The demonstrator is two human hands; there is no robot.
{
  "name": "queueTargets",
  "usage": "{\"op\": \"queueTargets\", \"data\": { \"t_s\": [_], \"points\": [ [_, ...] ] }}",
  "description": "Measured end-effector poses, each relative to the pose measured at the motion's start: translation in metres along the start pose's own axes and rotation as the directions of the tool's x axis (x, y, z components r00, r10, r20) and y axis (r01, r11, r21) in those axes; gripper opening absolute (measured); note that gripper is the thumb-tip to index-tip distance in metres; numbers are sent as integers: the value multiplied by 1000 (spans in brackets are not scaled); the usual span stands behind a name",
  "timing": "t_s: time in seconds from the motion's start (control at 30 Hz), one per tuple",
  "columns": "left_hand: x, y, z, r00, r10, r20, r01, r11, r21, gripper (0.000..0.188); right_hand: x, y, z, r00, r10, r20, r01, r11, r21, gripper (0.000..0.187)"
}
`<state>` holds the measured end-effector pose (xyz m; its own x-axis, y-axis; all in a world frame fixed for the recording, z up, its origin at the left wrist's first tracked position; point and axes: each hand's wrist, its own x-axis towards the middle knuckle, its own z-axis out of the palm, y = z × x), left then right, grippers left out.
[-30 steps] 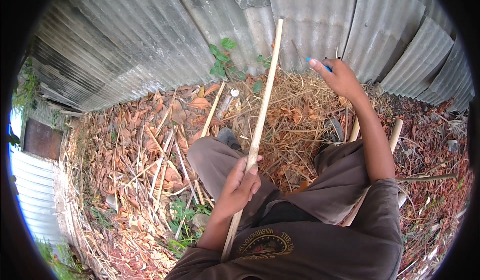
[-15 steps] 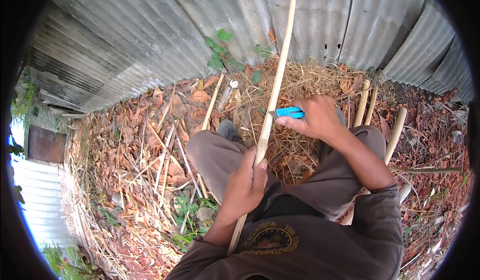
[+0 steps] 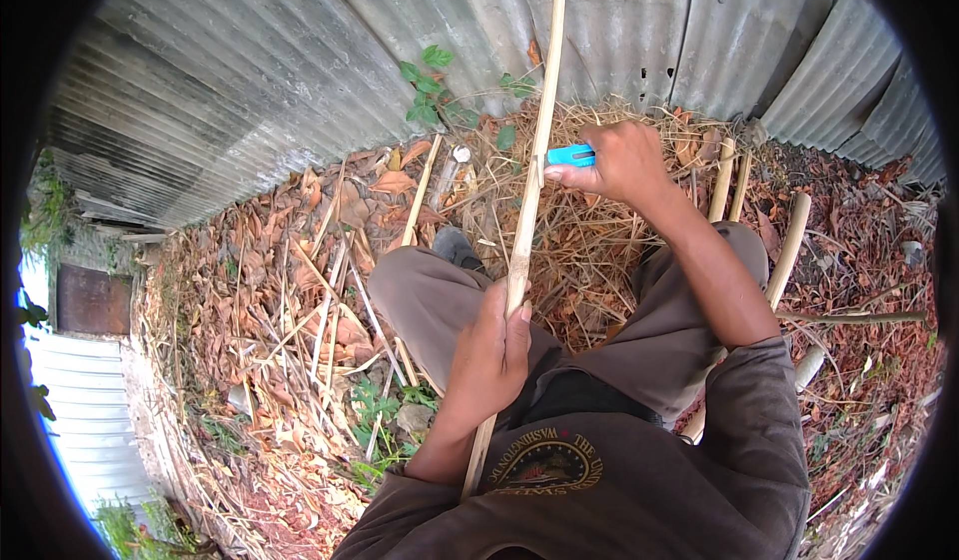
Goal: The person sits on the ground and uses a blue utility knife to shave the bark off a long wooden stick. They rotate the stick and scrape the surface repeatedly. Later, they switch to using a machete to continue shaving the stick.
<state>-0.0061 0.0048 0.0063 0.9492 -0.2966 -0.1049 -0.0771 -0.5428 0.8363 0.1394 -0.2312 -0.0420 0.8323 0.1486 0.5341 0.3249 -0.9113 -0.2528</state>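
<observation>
The long, pale, smooth wooden stick (image 3: 526, 225) is slanting up from the lap (image 3: 589, 392); the left hand (image 3: 487, 352) is gripping it, fingers closed, seemingly for steadiness; the right hand (image 3: 627, 165) is clenching a blue plastic cutter (image 3: 572, 155) (its tip apparently meeting the wood).

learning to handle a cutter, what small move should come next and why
Probably a short push of the slim blue cutter along the long pale wooden pole, toward its far end: the right hand holds the cutter apparently against the pole, while the left hand grips the pole on the near side, so that direction leads away from it.
</observation>
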Motion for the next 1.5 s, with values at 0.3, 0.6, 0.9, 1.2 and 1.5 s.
{"op": "queueTargets", "data": {
  "t_s": [0.3, 0.6, 0.9, 1.2, 1.5],
  "points": [
    [-1, -3, -3, 999, 37, -2, -37, 999, -15, 26, 28, 25, -2, 997, 59, 51, -57, 998, -31, 79],
    [-7, -12, -2, 998, 49, 45, -43, 990, -131, 27, 68, 68, 0, 984, 171, 47, -165, 981, -106, 78],
    [-31, -19, -1, 972, -12, 236, 43, 991, -128, 29, 90, 151, 23, 767, 629, 128, -607, 775, -173, 92],
    [-19, -45, -20, 982, -142, 126, 183, 876, -446, 33, 39, 222, 40, 622, 726, 294, -691, 685, -231, 103],
    [3, -24, -13, 996, -73, 54, 91, 834, -544, 46, 36, -14, -36, 937, 92, 336, -165, 967, 194, 81]
  ]
}}
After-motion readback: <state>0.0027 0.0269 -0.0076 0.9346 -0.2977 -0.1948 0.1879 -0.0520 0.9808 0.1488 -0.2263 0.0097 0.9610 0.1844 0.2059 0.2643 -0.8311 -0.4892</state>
